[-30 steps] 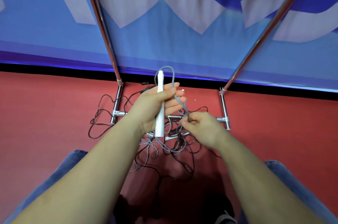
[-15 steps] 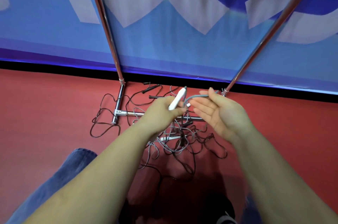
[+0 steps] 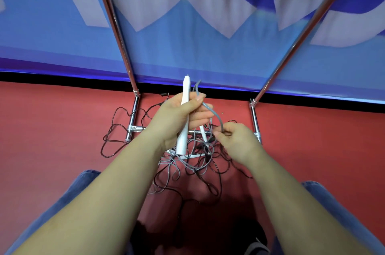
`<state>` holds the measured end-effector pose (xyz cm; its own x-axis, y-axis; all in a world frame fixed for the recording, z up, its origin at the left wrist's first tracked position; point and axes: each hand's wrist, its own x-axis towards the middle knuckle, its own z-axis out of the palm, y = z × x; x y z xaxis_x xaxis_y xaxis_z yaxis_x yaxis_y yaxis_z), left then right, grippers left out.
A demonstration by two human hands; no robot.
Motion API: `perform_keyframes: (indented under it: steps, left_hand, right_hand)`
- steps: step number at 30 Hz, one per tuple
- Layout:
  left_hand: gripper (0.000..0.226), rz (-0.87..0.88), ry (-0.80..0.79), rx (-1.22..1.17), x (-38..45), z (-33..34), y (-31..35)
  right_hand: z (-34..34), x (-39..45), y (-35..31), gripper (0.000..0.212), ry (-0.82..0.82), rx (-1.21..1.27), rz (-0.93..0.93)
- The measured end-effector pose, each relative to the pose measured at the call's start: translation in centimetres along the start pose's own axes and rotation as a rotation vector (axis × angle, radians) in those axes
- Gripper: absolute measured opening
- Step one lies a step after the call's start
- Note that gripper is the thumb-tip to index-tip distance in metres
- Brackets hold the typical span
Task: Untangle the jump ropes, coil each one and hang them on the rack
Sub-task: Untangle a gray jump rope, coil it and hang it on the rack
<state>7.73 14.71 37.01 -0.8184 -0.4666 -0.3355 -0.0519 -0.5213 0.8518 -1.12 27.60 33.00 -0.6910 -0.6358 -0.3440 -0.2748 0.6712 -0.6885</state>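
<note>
I am judging this as early going: my left hand [image 3: 177,117] is gripping the white handle [image 3: 184,115] with a first grey cord [image 3: 216,115] loop, my right hand [image 3: 235,140] is pinching the cord, and nothing is hanging on the rack [image 3: 116,23]. The handle is standing nearly upright, cord end up, above the tangle [image 3: 187,163] lying on the floor [image 3: 52,140] at the rack's base.

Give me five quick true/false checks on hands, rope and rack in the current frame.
1. The left hand grips a white handle. True.
2. The right hand is flat and holds nothing. False: it pinches the grey cord.
3. A rope already hangs on the rack. False: none is visible hanging.
4. A tangle of ropes lies on the red floor. True.
5. The white handle lies on the floor. False: it is held up.
</note>
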Motion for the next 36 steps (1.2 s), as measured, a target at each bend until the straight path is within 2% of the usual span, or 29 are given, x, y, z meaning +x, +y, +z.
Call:
perform_keyframes:
  steps: [2,4,6,8,10,13,17,19,20,22,24,27,30,33,34,36]
  left_hand:
    - [0.008,0.006,0.015,-0.027,0.2,-0.2,-0.1]
    - [0.012,0.007,0.026,0.049,0.4,-0.6,-0.7]
    - [0.019,0.016,0.015,0.364,0.4,-1.1,-1.5]
    - [0.024,-0.033,-0.056,0.663,0.2,-1.4,-2.3]
    - [0.019,-0.094,-0.106,0.802,-0.1,-1.5,-2.9]
    - [0.007,-0.053,-0.088,0.804,-0.1,-1.3,-2.9]
    - [0.010,0.049,-0.032,0.671,0.0,-1.0,-2.9]
    - [0.011,0.066,0.024,0.593,0.2,-1.1,-3.0]
    - [0.012,0.065,0.061,0.544,0.3,-1.1,-3.0]
    - [0.013,0.033,0.106,0.377,0.6,-1.1,-2.8]
    - [0.013,-0.003,0.094,0.218,0.6,-0.8,-2.3]
    - [0.008,-0.029,0.008,0.103,0.3,-0.1,-1.6]
    - [0.009,-0.032,-0.016,-0.004,0.3,0.1,-0.8]
    - [0.012,-0.006,-0.009,-0.030,0.7,-0.4,-0.9]
    - [0.013,-0.004,-0.003,0.017,0.7,-0.6,-1.1]
    - [0.013,0.004,0.006,0.285,0.8,-1.2,-2.0]
  right_hand:
    - [-0.1,0.0,-0.2,0.017,0.029,0.086,0.026]
    - [-0.3,0.0,-0.9,0.021,0.035,0.336,0.079]
    - [-1.0,-0.2,-1.9,0.021,0.021,0.614,0.128]
    - [-1.7,-0.3,-2.3,0.019,0.020,0.789,0.156]
    - [-2.3,-0.4,-2.3,0.019,0.014,0.934,0.191]
    - [-2.6,-0.4,-2.4,0.021,-0.029,1.082,0.218]
    - [-2.9,-0.3,-2.7,0.020,-0.069,1.219,0.194]
    - [-2.9,-0.3,-2.9,0.014,-0.074,1.188,0.143]
    - [-2.8,-0.3,-2.8,0.012,-0.076,1.067,0.114]
    - [-1.8,-0.2,-1.9,0.024,-0.073,0.671,0.066]
    - [-0.7,-0.3,-1.3,0.030,-0.126,0.335,0.022]
    - [0.4,-0.2,-0.3,0.021,-0.146,0.118,-0.014]
    - [0.3,0.1,-0.1,0.005,-0.056,0.127,-0.023]
    - [0.1,0.1,-0.9,0.017,0.010,0.346,0.031]
    - [-0.1,0.0,-1.3,0.017,0.025,0.467,0.067]
    - [-0.9,-0.3,-2.2,0.014,0.032,0.728,0.128]
